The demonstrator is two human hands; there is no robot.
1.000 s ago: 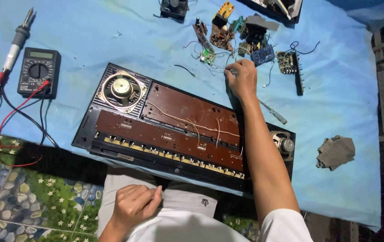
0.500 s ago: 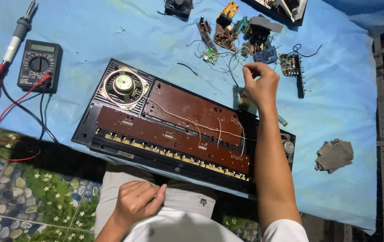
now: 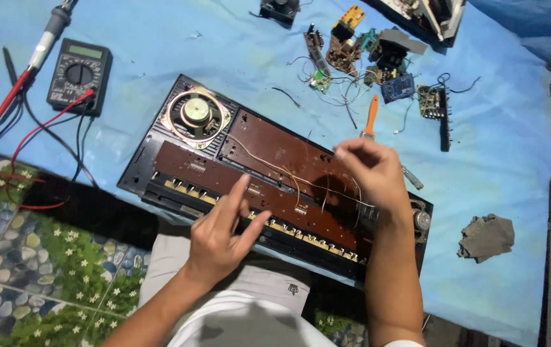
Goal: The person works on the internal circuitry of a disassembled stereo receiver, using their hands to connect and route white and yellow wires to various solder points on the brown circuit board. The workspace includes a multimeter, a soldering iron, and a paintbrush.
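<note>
An opened black electronic keyboard case (image 3: 135, 172) lies on a blue cloth, showing long brown circuit boards (image 3: 269, 151) and a round speaker (image 3: 197, 114) at its left end. My left hand (image 3: 224, 231) hovers over the case's near edge, fingers spread and pointing at the lower board, holding nothing. My right hand (image 3: 372, 173) hangs blurred above the right part of the boards, its fingertips drawn together. Whether they pinch anything is unclear. Thin wires (image 3: 275, 168) run across the boards between my hands. An orange-handled screwdriver (image 3: 370, 115) lies just beyond my right hand.
A black multimeter (image 3: 79, 74) with red and black leads and a soldering iron (image 3: 54, 29) lie at the left. Several small circuit boards and loose wires (image 3: 352, 48) are scattered at the back. A crumpled grey rag (image 3: 486, 236) sits at the right, a floral mat (image 3: 31, 289) at the near left.
My left hand rose from my lap to the case's near edge and spread its fingers. My right hand drew back from the cloth beside the loose parts to above the boards.
</note>
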